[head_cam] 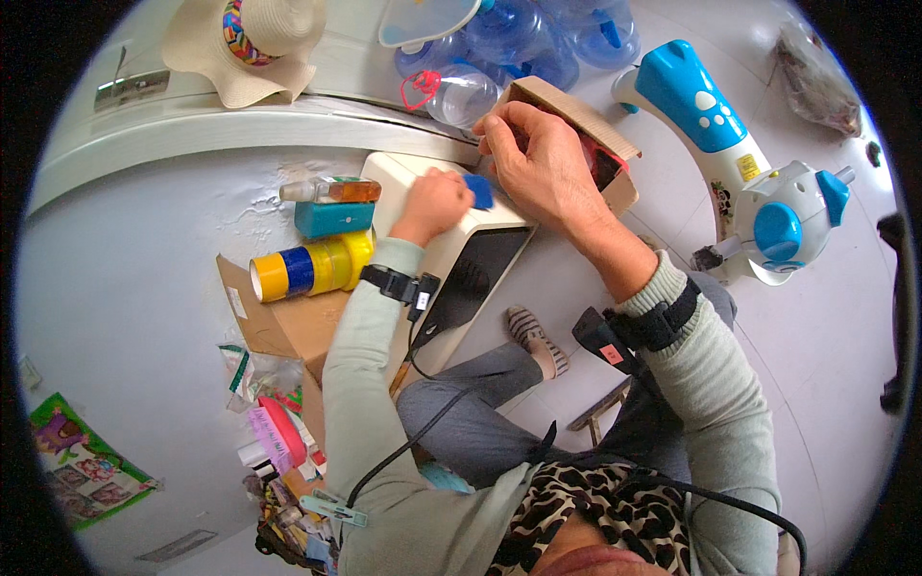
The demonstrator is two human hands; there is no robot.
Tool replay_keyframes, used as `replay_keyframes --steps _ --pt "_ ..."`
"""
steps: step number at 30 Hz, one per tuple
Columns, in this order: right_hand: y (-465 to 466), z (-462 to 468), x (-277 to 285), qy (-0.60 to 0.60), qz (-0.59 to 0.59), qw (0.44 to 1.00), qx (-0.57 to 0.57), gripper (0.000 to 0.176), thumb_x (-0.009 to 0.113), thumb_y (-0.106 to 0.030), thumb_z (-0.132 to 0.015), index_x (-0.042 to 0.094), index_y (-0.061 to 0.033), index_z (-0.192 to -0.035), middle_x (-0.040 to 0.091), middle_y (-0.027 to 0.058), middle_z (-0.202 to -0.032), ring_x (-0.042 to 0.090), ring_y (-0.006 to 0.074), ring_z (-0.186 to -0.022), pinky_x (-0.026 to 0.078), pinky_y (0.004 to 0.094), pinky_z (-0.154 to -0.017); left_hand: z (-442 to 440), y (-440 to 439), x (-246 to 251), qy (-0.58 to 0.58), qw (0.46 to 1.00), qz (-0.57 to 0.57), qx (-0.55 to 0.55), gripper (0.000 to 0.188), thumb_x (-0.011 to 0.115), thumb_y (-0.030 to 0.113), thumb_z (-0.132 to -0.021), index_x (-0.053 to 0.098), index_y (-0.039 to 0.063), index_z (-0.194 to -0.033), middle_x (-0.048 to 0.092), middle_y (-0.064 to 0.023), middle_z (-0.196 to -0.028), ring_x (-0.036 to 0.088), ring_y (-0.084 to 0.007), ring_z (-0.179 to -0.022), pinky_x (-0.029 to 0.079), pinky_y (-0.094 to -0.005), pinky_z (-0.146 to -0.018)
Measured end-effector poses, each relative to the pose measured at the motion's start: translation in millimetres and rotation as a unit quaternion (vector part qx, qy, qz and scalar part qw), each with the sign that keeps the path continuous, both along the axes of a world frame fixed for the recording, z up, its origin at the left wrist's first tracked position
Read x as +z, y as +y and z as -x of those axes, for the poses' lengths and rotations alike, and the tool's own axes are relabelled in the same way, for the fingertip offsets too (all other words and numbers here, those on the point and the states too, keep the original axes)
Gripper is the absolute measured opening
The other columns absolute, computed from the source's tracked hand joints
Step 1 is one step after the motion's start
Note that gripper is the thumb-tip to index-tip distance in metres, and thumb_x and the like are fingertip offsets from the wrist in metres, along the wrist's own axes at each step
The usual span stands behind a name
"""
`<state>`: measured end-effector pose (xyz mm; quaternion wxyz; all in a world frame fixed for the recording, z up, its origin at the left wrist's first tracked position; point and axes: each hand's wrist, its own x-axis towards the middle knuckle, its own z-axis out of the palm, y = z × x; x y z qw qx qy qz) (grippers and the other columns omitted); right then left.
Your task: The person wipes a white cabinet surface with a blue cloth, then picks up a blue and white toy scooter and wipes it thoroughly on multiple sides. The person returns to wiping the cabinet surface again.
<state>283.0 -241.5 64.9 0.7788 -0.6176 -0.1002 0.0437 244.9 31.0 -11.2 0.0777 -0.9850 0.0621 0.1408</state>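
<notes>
My left hand [436, 201] rests over the top of a cream box-shaped appliance [389, 169], fingers curled. At its fingertips is a small flat blue piece [479, 192], which it appears to grip; its material is unclear. My right hand [544, 162] is raised over the near side of an open cardboard box [576, 119]. Its thumb and fingers are bent close together, and whether anything small sits between them is hidden. Something red shows inside that box. The appliance has a dark side panel [475, 270] facing my legs.
Left of the appliance are tape rolls [288, 272], a teal box [333, 218], an amber bottle [353, 190] and a cardboard carton [299, 317]. Clear plastic bottle [461, 93] and blue water jugs [508, 32] stand behind. A blue-white toy-like device [720, 144] is at right; a straw hat [284, 29] far left.
</notes>
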Motion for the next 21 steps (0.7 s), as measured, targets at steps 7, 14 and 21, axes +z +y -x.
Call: replay_keyframes --steps 7,14,21 --pt "6.1 2.3 -1.4 -0.011 0.025 1.0 0.01 0.029 0.057 -0.022 -0.093 0.073 0.0026 -0.093 0.07 0.0254 -0.083 0.071 0.0401 -0.079 0.055 0.0446 -0.076 -22.5 63.4 40.8 -0.148 0.982 -0.105 0.054 0.027 0.058 0.023 -0.094 0.077 0.006 -0.103 0.066 -0.0194 -0.119 0.059 -0.0352 -0.112 0.045 -0.0454 -0.097" --pt "8.6 0.6 -4.1 -0.019 0.02 1.0 -0.005 0.03 0.057 -0.023 -0.092 0.073 0.0019 -0.092 0.069 0.0258 -0.081 0.07 0.042 -0.079 0.055 0.0454 -0.076 4.9 37.9 27.7 -0.203 0.979 -0.022 0.029 0.019 0.064 0.015 -0.088 0.077 0.009 -0.099 0.066 -0.0143 -0.11 0.058 -0.0333 -0.107 0.043 -0.0453 -0.093" --pt "5.0 -2.0 -6.4 -0.021 0.015 1.0 -0.011 0.03 0.058 -0.025 -0.092 0.073 0.0008 -0.092 0.068 0.0255 -0.079 0.069 0.0422 -0.076 0.054 0.0459 -0.075 99.0 -44.5 32.7 -0.21 0.957 0.187 0.069 0.026 0.071 0.01 -0.086 0.071 0.013 -0.112 0.057 -0.0134 -0.116 0.055 -0.034 -0.107 0.044 -0.0424 -0.094"
